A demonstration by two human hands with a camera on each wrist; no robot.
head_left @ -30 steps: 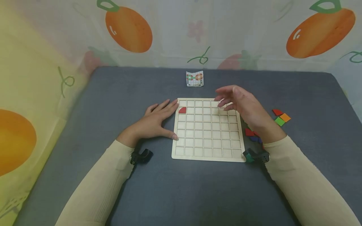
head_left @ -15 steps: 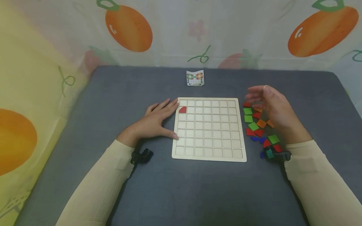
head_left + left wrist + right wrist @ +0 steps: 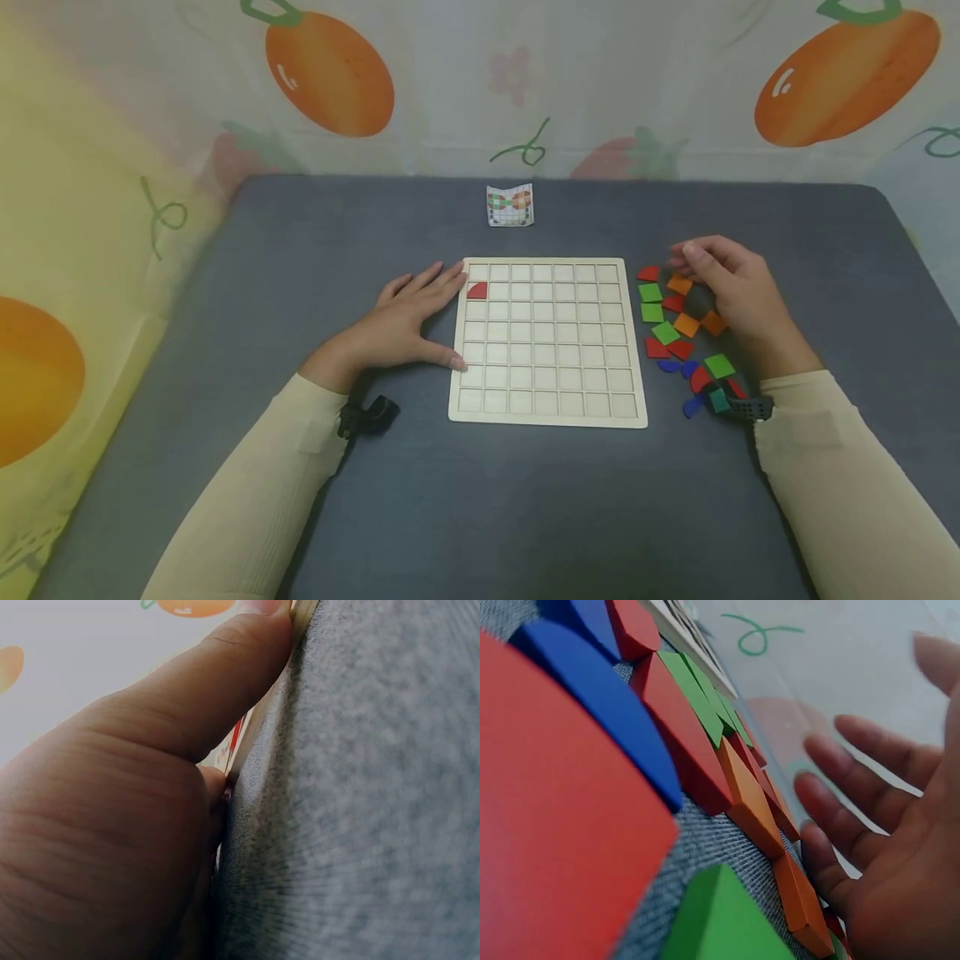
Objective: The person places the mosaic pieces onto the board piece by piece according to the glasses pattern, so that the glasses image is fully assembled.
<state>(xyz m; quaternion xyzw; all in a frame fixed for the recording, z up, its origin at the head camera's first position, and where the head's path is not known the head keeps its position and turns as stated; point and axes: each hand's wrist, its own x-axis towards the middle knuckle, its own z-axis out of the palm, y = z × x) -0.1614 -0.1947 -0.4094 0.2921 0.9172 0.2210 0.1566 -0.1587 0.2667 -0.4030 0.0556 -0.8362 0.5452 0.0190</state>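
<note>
My left hand [image 3: 393,329] lies with spread fingers against the left edge of a pale wooden grid board [image 3: 551,422]. Its thumb [image 3: 225,671] touches the board's side in the left wrist view. One red quarter-round tile [image 3: 477,291] sits in a cell near the board's upper left. My right hand [image 3: 738,287] hovers above the loose tiles right of the board, fingers loosely bent. In the right wrist view its thumb stands apart from the fingers, with nothing between them. An orange tile [image 3: 679,284] lies just below its fingertips.
Green tiles [image 3: 652,312], blue rounded tiles [image 3: 669,366] and several red and orange ones are scattered right of the board. A small printed pattern card [image 3: 510,206] lies behind it on the grey table [image 3: 360,217]. A fruit-print curtain [image 3: 450,83] hangs behind.
My right hand has moved right, from above the board to above the loose tiles, and its thumb has come closer to the fingers. The left hand stays at the board's edge.
</note>
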